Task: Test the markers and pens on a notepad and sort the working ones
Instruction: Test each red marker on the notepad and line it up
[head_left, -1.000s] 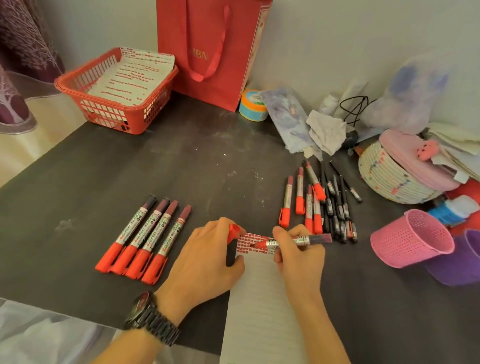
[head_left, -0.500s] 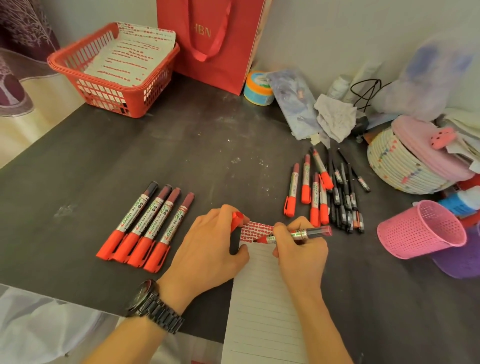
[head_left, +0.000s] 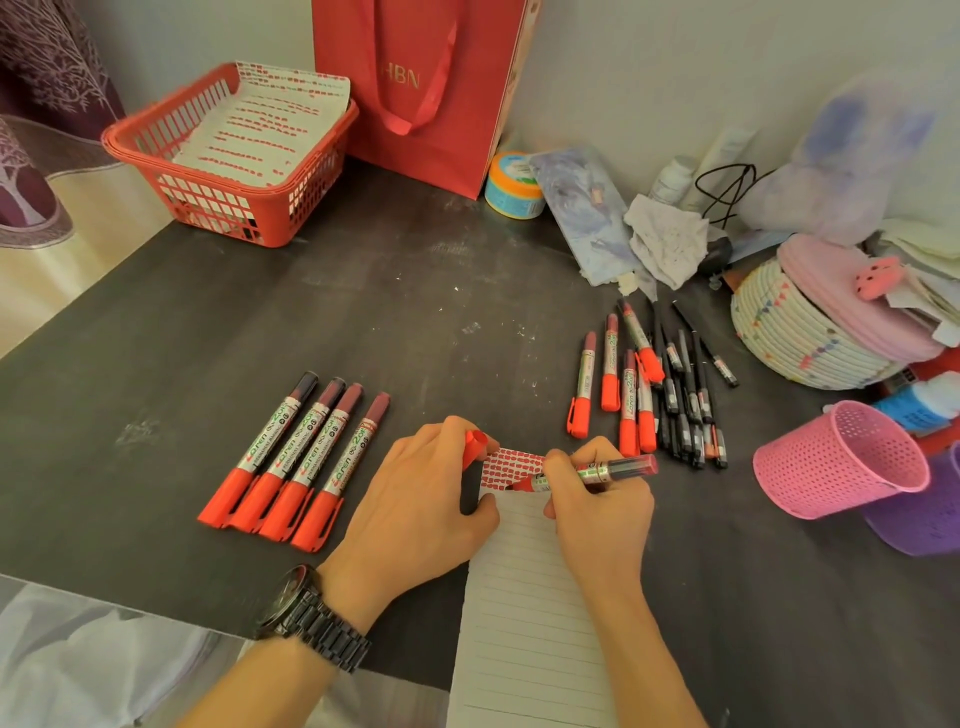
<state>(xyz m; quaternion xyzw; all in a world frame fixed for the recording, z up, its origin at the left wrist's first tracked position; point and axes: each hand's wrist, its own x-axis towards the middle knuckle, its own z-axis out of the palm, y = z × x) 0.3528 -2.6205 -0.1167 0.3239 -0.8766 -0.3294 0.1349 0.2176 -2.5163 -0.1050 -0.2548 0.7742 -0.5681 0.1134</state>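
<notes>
A lined notepad (head_left: 524, 597) lies on the dark table (head_left: 208, 322), its top rows filled with red marks (head_left: 511, 467). My right hand (head_left: 597, 514) grips an uncapped red marker (head_left: 597, 474), tip down on the marked rows. My left hand (head_left: 415, 504) rests on the pad's left edge and pinches the red cap (head_left: 474, 444). Several capped red markers (head_left: 296, 457) lie in a row to the left. A mixed pile of red markers and black pens (head_left: 654, 389) lies to the right.
A red basket (head_left: 270, 218) with a marked sheet stands at the back left, a red paper bag (head_left: 426, 88) behind it. On the right lie a pink mesh cup (head_left: 831, 462), a purple cup (head_left: 919, 519), a woven basket (head_left: 800, 338) and clutter.
The marker tip has shifted slightly along the red rows on the pad. My left hand still holds the cap at the pad's edge. The camera view has shifted a little.
</notes>
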